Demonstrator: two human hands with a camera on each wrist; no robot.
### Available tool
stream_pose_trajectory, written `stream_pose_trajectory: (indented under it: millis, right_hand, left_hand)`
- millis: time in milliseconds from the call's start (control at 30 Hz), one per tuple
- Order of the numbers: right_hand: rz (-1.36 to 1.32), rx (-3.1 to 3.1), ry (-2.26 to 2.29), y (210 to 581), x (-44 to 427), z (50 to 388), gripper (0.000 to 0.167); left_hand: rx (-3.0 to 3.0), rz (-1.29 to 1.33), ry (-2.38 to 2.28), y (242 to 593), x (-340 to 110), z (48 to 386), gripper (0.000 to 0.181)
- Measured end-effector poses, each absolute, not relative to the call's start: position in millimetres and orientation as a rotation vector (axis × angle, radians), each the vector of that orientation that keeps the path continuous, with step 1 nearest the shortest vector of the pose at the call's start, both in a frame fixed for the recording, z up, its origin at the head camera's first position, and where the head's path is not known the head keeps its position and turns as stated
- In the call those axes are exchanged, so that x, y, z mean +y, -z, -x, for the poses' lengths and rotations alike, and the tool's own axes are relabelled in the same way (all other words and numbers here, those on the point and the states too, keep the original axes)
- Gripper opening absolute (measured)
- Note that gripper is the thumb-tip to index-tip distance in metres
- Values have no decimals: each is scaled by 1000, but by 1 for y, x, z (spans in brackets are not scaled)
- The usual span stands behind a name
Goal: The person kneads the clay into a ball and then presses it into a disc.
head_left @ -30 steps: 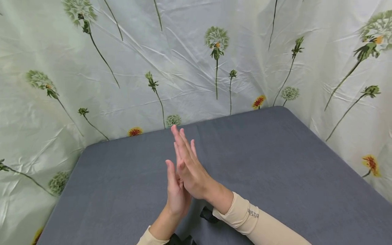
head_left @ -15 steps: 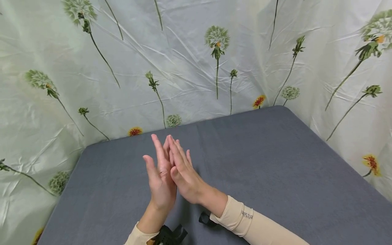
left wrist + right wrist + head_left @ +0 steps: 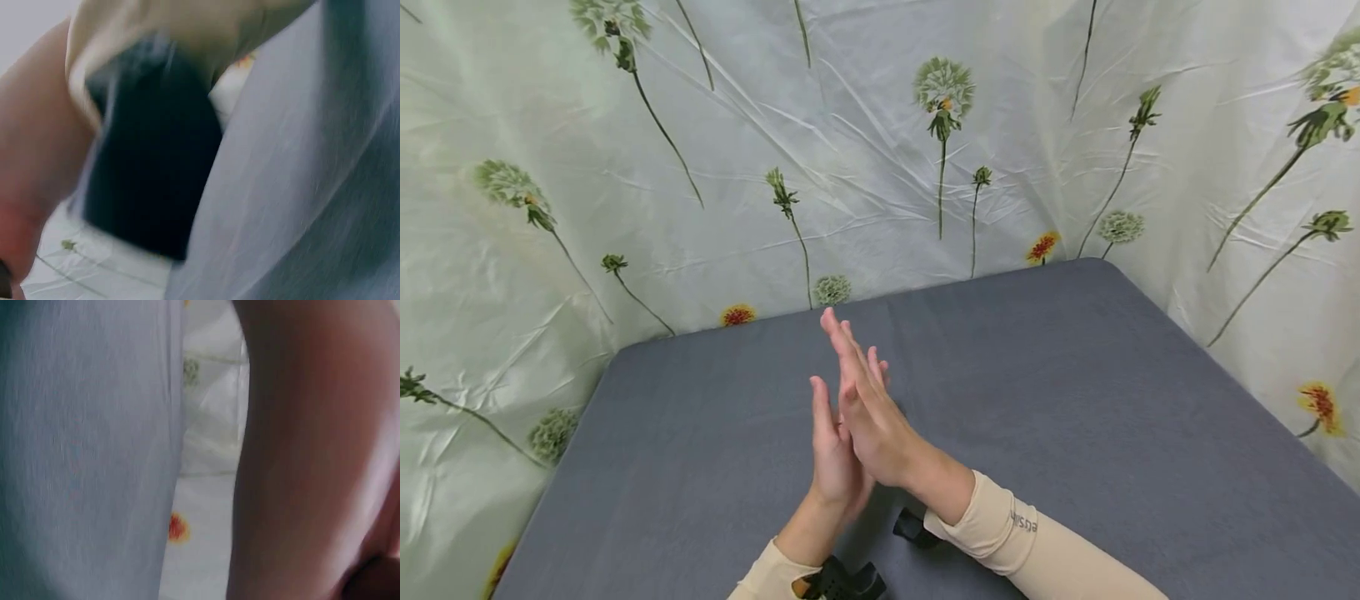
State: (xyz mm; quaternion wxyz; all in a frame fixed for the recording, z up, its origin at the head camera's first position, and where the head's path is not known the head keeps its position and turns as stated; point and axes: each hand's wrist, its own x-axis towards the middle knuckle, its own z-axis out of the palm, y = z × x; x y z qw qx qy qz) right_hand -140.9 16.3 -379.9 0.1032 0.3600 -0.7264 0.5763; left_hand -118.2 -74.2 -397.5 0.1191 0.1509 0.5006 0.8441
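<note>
Above the middle of the table, my left hand (image 3: 837,468) and right hand (image 3: 880,435) meet palm to palm, fingers straight and pointing up and away. The right hand covers most of the left fingers; the left thumb stands up apart. Neither hand holds any object. In the left wrist view, a blurred black wrist camera (image 3: 150,156) sits below a beige sleeve (image 3: 212,25). Blurred skin (image 3: 312,450) fills the right side of the right wrist view, and the fingers cannot be made out there.
A grey cloth-covered table (image 3: 1037,375) spreads beneath the hands. Around its back and sides hangs a pale curtain (image 3: 865,150) printed with dandelions and orange flowers. Black wrist cameras (image 3: 853,581) are strapped under the wrists, close to the tabletop.
The palms rub against each other: the left hand slid forward to the left half a second ago, and is now back behind the right. The head view has shifted slightly.
</note>
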Motion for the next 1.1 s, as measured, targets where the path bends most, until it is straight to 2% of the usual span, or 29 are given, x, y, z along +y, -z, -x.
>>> stream_pose_trajectory:
  millis: [200,367,500,633,800,1100]
  right_hand:
    - [-922,-2308,-1594,386,23,162,95]
    - [-910,-2415,-1458,399,22,162,96]
    - [-978,-2464,-1363,405,19,153,90]
    - [-1108,-2505,-1358,405,21,147,71]
    - [-1262,-2533,-1381,405,29,146,81]
    - [-1368,-2476,-1330,410,41,149,70]
  left_hand:
    - [1269,-374,-2560,391,-81,118,86]
    - [1248,-292,-2751,378,-94,125,85]
    - [1206,-228,-2860,373,-104,130,86]
    - [1148,-204,-2913,370,-111,133,87]
    - [1084,-180,-2920,367,-115,135,88]
    - [1111,-189,-2892,369,-116,137,90]
